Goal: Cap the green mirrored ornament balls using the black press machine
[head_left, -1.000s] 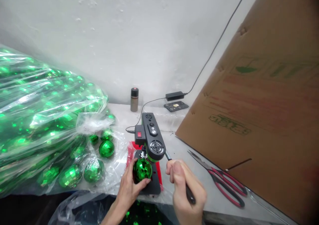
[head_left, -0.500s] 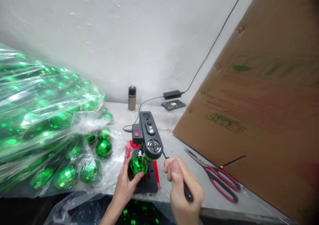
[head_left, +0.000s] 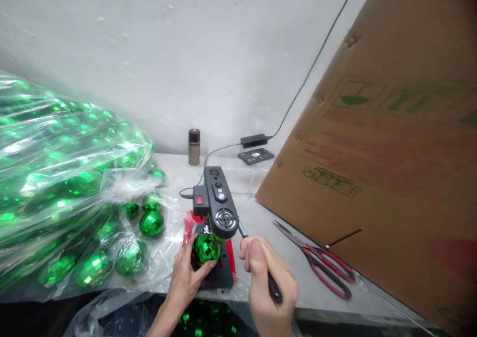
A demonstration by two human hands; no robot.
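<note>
My left hand point(head_left: 185, 276) curls its thumb and fingers around a shiny green faceted ball point(head_left: 207, 250). It holds the ball over the black base plate point(head_left: 219, 279) of a small bench drill press point(head_left: 217, 190), below the front of the machine's head. The spot where tool and ball meet is hidden. Closed in a fist, my right hand point(head_left: 269, 283) grips the drill press's lever, whose black handle end point(head_left: 275, 291) sticks out below the fingers. Red material point(head_left: 230, 257) shows beneath the base.
A clear plastic bag point(head_left: 70, 163) full of green balls covers the left side, with several balls near its mouth. More balls point(head_left: 208, 319) lie below the table edge. Scissors point(head_left: 324, 265) and a large cardboard box point(head_left: 372, 143) are right; a bottle point(head_left: 194, 148), phone point(head_left: 256, 156) and power adapter point(head_left: 254, 140) stand behind.
The view has shifted slightly, so everything appears a little further left. Both hands keep their holds on the ball and the lever, with little other visible movement.
</note>
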